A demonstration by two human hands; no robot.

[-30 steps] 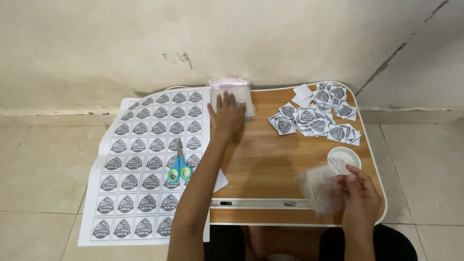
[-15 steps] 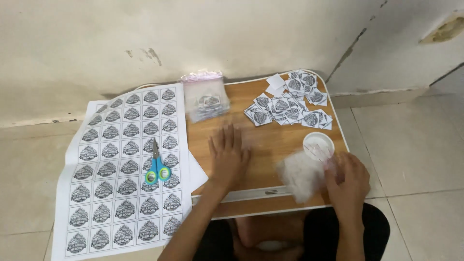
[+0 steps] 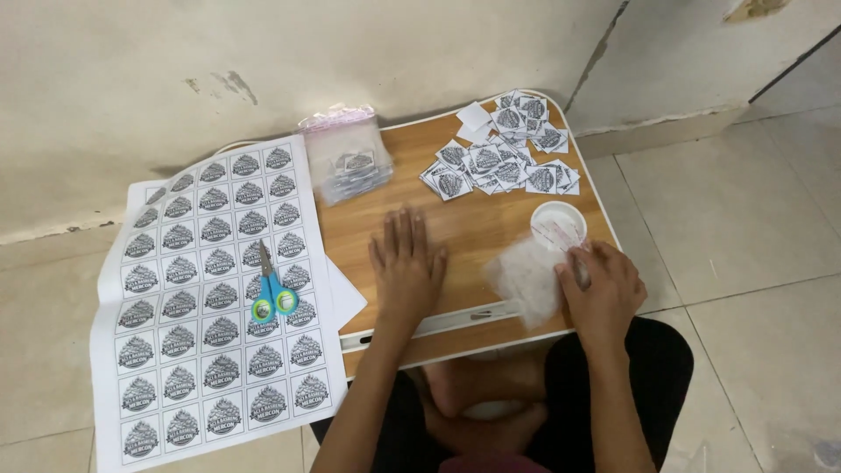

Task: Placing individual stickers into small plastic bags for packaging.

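My left hand lies flat, fingers spread, on the bare middle of a small wooden lap table. My right hand rests at the table's right front, fingers on a filmy clear plastic bag, just below a small white round lid. A pile of cut square labels covers the far right of the table. A clear zip bag holding labels lies at the far left corner.
A large printed sheet of uncut labels hangs off the table's left side onto the tiled floor. Blue and green scissors lie on it. A wall runs behind the table. My crossed legs are under the table.
My left hand drew back from the zip bag at the far edge and now lies flat mid-table. The right hand stays on the filmy bag. The camera view shifted.
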